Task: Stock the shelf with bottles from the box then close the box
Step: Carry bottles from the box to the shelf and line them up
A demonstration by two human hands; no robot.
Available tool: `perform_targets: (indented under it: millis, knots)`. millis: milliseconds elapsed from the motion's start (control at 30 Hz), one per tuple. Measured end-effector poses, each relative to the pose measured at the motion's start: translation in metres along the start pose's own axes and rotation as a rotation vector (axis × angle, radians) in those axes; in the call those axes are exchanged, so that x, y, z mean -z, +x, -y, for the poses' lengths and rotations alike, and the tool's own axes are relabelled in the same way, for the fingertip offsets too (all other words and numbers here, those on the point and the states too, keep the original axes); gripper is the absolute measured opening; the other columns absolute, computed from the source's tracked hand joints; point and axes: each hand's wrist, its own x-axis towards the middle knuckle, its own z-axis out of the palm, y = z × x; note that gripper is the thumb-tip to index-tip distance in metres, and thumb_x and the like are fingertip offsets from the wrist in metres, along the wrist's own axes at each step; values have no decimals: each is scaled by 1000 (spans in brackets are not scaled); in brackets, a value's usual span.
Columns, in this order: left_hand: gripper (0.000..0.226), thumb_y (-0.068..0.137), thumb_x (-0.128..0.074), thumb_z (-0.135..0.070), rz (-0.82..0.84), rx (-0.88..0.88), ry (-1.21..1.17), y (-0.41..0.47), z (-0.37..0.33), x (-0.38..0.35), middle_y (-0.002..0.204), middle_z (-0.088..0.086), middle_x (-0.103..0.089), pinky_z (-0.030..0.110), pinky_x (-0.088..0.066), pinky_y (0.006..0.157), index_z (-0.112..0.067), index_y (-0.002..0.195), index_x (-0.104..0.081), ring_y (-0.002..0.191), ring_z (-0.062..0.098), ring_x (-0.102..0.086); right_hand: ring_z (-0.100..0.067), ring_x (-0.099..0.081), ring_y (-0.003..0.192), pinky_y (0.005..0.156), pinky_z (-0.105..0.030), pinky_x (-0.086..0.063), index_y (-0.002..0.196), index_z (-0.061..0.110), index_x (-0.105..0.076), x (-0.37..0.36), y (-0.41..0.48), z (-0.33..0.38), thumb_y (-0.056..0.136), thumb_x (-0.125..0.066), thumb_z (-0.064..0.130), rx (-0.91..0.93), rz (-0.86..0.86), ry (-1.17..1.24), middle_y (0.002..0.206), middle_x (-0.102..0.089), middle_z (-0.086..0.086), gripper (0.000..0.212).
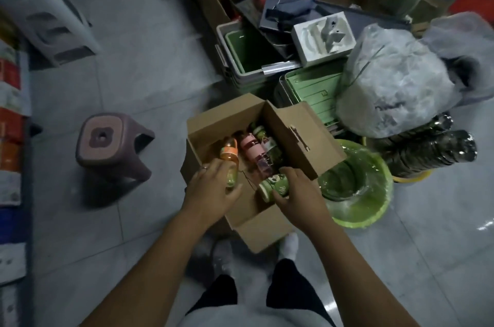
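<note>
An open cardboard box stands on the floor in front of my feet, flaps spread. Inside lie several small bottles. My left hand grips an orange-capped bottle with a green lower part at the box's left side. My right hand grips a green bottle lying on its side at the near end. A pink bottle and a dark green bottle lie further back in the box. The shelf with packaged goods runs along the left edge.
A brown plastic stool stands left of the box. Green basins wrapped in plastic sit right of it. Behind are green bins, a bulging plastic bag, stacked dark lids and cartons of goods. A white stool lies tipped at top left.
</note>
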Motion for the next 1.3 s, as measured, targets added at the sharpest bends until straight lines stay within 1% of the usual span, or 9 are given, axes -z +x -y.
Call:
perform_targets:
  millis: [167, 267, 400, 633, 733, 900, 1033, 1167, 1300]
  knots:
    - [50, 92, -64, -44, 76, 222, -92, 82, 29, -62, 135, -2, -51, 35, -49, 94, -27, 136, -47, 119, 21, -54, -23, -58, 115, 95, -45, -54, 142, 21, -46, -39, 131, -22, 94, -66, 41, -58, 190, 53, 134, -54, -4, 57]
    - [61, 90, -67, -44, 126, 367, -162, 123, 47, -110, 144, 0, -45, 44, -50, 99, -27, 142, -40, 125, 25, -51, -23, -59, 114, 95, -48, -55, 141, 23, -45, -73, 195, -36, 93, -65, 42, -112, 265, 77, 134, -55, -4, 55]
    - [75, 86, -72, -41, 143, 563, -177, 168, 72, -172, 150, 11, -38, 48, -46, 105, -18, 148, -37, 132, 33, -46, -32, -52, 129, 103, -48, -50, 152, 17, -33, -120, 257, -51, 95, -67, 38, -126, 331, -33, 148, -45, -12, 70]
    - [101, 81, -76, -46, 85, 829, -139, 213, 103, -236, 148, 21, -35, 51, -42, 106, -13, 156, -18, 130, 44, -45, -37, -46, 135, 99, -49, -53, 156, 4, -16, -188, 296, -58, 95, -65, 42, -160, 245, -96, 151, -35, -21, 88]
    - [114, 71, -84, -46, 84, 913, -251, 216, 118, -251, 149, 22, -36, 51, -42, 108, -13, 156, -17, 133, 44, -43, -40, -48, 133, 97, -50, -50, 160, 5, 4, -206, 294, -58, 93, -68, 44, -210, 290, -57, 153, -32, -23, 106]
    - [116, 64, -84, -59, 80, 973, -386, 210, 119, -246, 142, 19, -49, 51, -49, 101, -17, 152, -22, 126, 41, -53, -42, -45, 135, 103, -50, -48, 162, 13, 3, -212, 292, -56, 88, -74, 39, -284, 241, 122, 155, -29, -21, 111]
    - [109, 61, -78, -65, 25, 1020, -535, 200, 100, -206, 134, 9, -55, 50, -52, 96, -27, 147, -25, 116, 35, -60, -41, -53, 128, 99, -50, -52, 161, 22, -4, -180, 276, -42, 83, -74, 50, -309, 252, 215, 154, -34, -16, 108]
    - [96, 65, -83, -60, -46, 981, -677, 173, 71, -148, 124, 1, -61, 33, -48, 80, -26, 143, -36, 102, 25, -63, -35, -57, 121, 96, -55, -55, 158, 26, -15, -126, 236, -17, 60, -65, 74, -294, 234, 353, 145, -44, -11, 119]
    - [80, 74, -85, -46, -153, 901, -784, 128, 37, -73, 119, 0, -61, 23, -43, 66, -21, 139, -44, 95, 17, -60, -25, -64, 107, 89, -49, -59, 148, 31, -31, -70, 185, 6, 58, -70, 62, -207, 195, 449, 133, -55, -4, 103]
